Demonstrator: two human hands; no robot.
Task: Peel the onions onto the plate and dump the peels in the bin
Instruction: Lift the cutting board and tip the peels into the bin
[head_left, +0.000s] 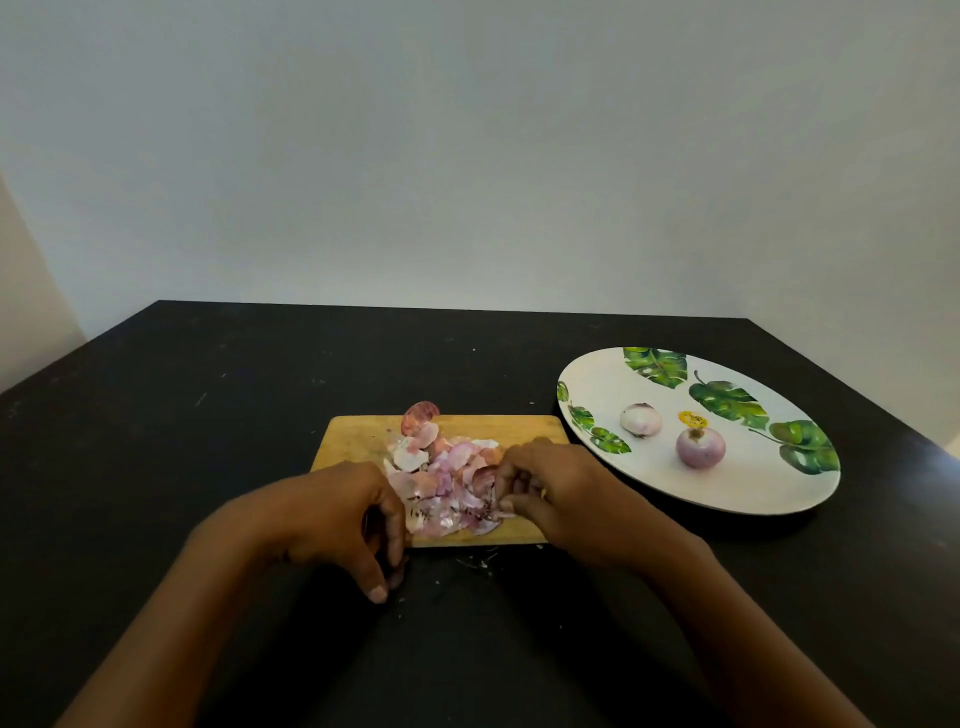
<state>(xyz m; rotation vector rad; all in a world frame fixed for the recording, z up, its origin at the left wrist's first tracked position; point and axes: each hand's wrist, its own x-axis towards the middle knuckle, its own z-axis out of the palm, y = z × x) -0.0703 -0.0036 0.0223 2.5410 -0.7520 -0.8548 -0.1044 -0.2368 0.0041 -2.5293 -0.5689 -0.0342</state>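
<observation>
my right hand (550, 488) pinches peels (447, 483) heaped on cutting board (353, 441), likely gathering for bin, unseen. my left hand (343, 514) curled at board's near edge, steadying perhaps; grip unclear. peeled onions (700, 447) on plate (727, 491), clear of waste.

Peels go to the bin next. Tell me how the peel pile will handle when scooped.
The peels look thin and papery, so probably light and floppy. They lie as loose flakes, so some will likely scatter off the cutting board.
</observation>
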